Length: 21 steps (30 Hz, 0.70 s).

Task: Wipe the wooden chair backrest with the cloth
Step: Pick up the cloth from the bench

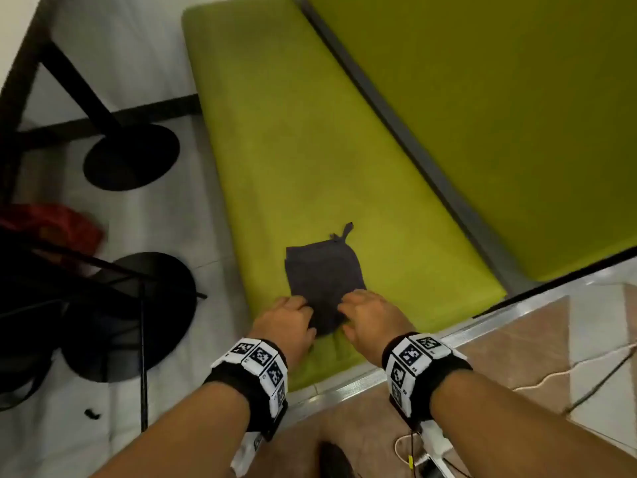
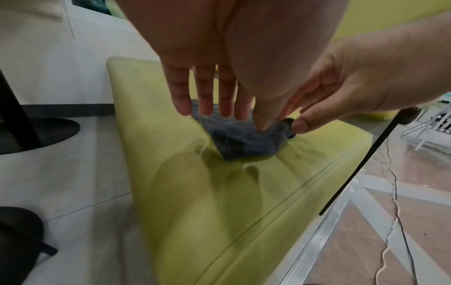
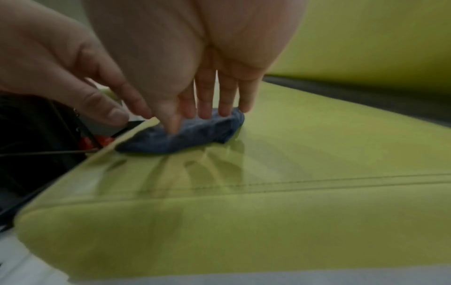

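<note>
A dark grey-blue cloth (image 1: 324,274) (image 2: 241,138) (image 3: 190,135) with a small loop at its far edge lies on a lime-green seat cushion (image 1: 310,150). My left hand (image 1: 286,319) (image 2: 231,117) pinches the cloth's near left edge between thumb and fingers. My right hand (image 1: 365,312) (image 3: 195,119) pinches the near right edge the same way. The near edge is bunched and lifted slightly off the cushion. No wooden chair backrest shows in any view.
A green back cushion (image 1: 499,115) rises to the right of the seat. Two black round table bases (image 1: 132,157) (image 1: 138,315) stand on the pale floor at left, by a black wire frame (image 1: 86,288) and something red (image 1: 51,225). A metal strip (image 1: 362,381) and cables (image 1: 537,381) lie near me.
</note>
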Each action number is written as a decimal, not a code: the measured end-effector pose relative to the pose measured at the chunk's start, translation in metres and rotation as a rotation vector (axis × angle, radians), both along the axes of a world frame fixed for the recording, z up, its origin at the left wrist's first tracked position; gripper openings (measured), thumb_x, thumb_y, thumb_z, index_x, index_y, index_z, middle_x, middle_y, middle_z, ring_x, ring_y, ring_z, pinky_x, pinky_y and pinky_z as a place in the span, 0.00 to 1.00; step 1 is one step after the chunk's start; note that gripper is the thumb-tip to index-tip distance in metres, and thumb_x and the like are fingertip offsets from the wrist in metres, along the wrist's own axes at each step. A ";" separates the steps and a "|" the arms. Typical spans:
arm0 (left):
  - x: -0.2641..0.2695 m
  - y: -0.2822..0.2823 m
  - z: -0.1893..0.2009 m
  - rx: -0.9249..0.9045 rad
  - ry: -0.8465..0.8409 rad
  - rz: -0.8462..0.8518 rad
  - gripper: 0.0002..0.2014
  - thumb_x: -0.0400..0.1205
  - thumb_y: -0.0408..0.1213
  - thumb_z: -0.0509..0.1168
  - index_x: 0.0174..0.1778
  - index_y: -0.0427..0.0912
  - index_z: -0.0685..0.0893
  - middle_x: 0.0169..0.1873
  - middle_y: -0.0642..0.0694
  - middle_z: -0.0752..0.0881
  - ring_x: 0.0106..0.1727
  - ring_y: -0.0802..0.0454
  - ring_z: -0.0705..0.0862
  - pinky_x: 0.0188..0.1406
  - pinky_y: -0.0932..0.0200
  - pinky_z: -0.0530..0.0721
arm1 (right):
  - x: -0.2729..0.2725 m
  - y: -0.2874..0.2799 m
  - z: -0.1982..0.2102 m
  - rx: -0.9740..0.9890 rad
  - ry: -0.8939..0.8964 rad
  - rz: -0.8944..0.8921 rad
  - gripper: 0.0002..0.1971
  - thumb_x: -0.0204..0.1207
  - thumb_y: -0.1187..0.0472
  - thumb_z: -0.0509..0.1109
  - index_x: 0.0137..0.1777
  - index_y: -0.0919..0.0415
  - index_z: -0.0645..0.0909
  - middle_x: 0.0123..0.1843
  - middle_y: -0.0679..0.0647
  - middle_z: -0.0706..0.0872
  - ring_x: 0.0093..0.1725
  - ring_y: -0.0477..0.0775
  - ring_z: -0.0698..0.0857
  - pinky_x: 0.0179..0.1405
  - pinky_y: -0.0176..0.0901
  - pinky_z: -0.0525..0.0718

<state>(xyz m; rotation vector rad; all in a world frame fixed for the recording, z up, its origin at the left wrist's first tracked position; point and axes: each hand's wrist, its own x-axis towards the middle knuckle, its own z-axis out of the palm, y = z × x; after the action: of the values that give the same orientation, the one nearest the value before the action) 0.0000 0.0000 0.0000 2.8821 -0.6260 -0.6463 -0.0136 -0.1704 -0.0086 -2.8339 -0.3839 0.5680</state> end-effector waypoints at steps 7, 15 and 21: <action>0.006 -0.009 -0.030 0.011 -0.010 -0.008 0.22 0.80 0.45 0.64 0.68 0.38 0.78 0.72 0.43 0.75 0.73 0.43 0.72 0.72 0.53 0.69 | 0.007 0.006 -0.025 0.084 -0.019 0.025 0.26 0.76 0.53 0.71 0.71 0.63 0.74 0.72 0.60 0.73 0.73 0.61 0.70 0.71 0.50 0.68; 0.024 -0.015 -0.019 0.047 -0.024 0.023 0.14 0.84 0.40 0.58 0.60 0.38 0.80 0.61 0.41 0.82 0.62 0.41 0.80 0.58 0.51 0.77 | 0.030 0.011 -0.008 0.025 0.033 0.029 0.13 0.83 0.63 0.58 0.61 0.66 0.78 0.62 0.65 0.79 0.62 0.66 0.78 0.54 0.56 0.78; 0.028 -0.008 0.030 -0.032 -0.023 0.092 0.13 0.86 0.41 0.54 0.62 0.38 0.75 0.61 0.39 0.82 0.61 0.39 0.81 0.53 0.50 0.77 | 0.042 0.016 0.047 0.027 0.078 -0.032 0.12 0.82 0.64 0.55 0.63 0.63 0.71 0.61 0.63 0.82 0.57 0.66 0.82 0.44 0.50 0.74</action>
<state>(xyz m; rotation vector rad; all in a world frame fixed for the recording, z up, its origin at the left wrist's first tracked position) 0.0282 -0.0078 0.0300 2.8733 -0.4990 -0.5858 0.0281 -0.1544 0.0384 -2.7765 -0.3287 0.6597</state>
